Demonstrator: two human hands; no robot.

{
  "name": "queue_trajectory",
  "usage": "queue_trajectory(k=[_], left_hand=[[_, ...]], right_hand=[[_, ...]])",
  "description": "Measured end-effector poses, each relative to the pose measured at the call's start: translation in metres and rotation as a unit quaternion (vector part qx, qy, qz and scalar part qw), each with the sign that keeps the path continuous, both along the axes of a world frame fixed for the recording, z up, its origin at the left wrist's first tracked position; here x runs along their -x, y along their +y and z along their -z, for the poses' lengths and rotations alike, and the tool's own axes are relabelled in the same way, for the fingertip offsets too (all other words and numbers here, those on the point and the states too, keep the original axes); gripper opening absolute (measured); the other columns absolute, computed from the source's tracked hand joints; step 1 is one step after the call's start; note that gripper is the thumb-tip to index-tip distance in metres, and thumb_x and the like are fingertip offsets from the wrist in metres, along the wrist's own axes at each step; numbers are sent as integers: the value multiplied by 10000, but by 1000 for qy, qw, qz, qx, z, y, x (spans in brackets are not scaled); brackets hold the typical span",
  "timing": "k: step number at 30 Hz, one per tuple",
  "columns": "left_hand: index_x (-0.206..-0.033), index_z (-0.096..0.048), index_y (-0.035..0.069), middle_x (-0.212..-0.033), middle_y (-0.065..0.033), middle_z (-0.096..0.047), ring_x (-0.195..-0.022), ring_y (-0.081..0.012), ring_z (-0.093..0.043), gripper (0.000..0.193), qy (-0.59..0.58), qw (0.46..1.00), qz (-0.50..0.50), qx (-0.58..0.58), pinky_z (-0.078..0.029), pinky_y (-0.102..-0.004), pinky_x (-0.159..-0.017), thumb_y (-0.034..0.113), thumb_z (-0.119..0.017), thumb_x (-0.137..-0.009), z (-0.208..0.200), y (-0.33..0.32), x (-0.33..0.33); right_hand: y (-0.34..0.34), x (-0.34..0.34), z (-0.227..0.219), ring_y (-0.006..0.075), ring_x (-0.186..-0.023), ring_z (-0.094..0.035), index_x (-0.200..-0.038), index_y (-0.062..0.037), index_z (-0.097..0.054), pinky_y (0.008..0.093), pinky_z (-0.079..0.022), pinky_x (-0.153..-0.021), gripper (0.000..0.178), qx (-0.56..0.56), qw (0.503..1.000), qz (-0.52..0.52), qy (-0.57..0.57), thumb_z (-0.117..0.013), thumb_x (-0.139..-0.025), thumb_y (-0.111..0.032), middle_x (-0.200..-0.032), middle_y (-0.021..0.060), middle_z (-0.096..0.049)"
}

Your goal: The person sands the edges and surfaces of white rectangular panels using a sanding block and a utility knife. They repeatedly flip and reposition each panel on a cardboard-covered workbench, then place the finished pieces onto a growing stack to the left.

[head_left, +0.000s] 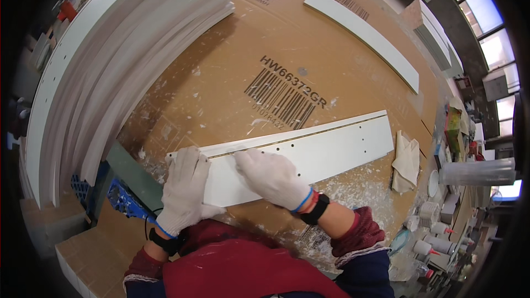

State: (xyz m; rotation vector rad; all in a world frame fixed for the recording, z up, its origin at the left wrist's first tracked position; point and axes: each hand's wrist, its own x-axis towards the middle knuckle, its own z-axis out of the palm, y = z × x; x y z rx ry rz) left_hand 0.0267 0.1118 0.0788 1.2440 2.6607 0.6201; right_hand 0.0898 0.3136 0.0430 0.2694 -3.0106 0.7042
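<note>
Nearest is a dark red apron (pixel 237 267), with dark blue sleeves to either side. Just beyond it, both hands, in white gloves, are on a white board (pixel 337 146) that lies slantwise on cardboard (pixel 215 99). The left hand (pixel 185 187) is laid over the board's left end, fingers stretched out and thumb spread by the near edge. The right hand (pixel 276 175), a small gap away, is curled on the board beside its long groove (pixel 320 131); its fingertips are hidden, so I cannot tell whether it grips anything. Small dark holes dot the board.

A crumpled cloth (pixel 407 163) lies just off the board's right end. Bottles (pixel 440 228) stand farther right. To the left rises a tall stack (pixel 143 44) of curved-looking white boards. Farther off, a second board (pixel 367 36) lies alone on the cardboard, and beyond are windows (pixel 480 11).
</note>
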Motion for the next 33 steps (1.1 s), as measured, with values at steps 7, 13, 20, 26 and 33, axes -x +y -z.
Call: queue_trajectory(k=[7,13,20,26,33], left_hand=[[-1108,-489,-17,-1159,-186,-453,-1149,-398,-421,938,-25,999,-6,23,-313,-554,-976,351,-863,-331,5,-3,-1],[-1194,-473,-33,-1266,-232,-440,-1207,-436,-408,1020,8,1000,11,6,-290,-594,-1022,419,-858,-365,18,-16,-3],[-1293,-419,0,-1291,-253,-434,-1212,-474,-413,1107,-5,1000,15,-17,-289,-631,-1019,434,-857,-373,26,-20,0],[-1293,-406,6,-1280,-250,-434,-1200,-474,-415,1119,-13,999,21,-25,-306,-619,-1010,429,-860,-362,26,-17,2],[-1283,-412,-15,-1280,-264,-428,-1205,-485,-408,1091,-9,1000,24,-6,-349,-578,-992,438,-841,-389,23,-21,0]], right_hand=[[43,11,-8,361,-754,-631,-978,-64,-540,461,-511,-663,140,0,990,80,-115,-526,-900,-180,-854,166,-615],[162,-16,-13,389,-802,-620,-972,-30,-582,467,-483,-705,192,-17,952,303,-28,-532,-921,-208,-857,208,-630],[262,-27,-2,380,-831,-633,-993,-19,-600,433,-481,-714,266,-46,899,432,-53,-571,-897,-265,-847,228,-640],[362,-70,3,414,-896,-626,-1001,-39,-592,497,-488,-765,281,-264,785,545,-132,-557,-890,-295,-936,243,-651],[304,-44,-2,435,-867,-598,-953,-28,-561,472,-471,-730,222,-201,883,425,-23,-539,-912,-245,-870,250,-615]])
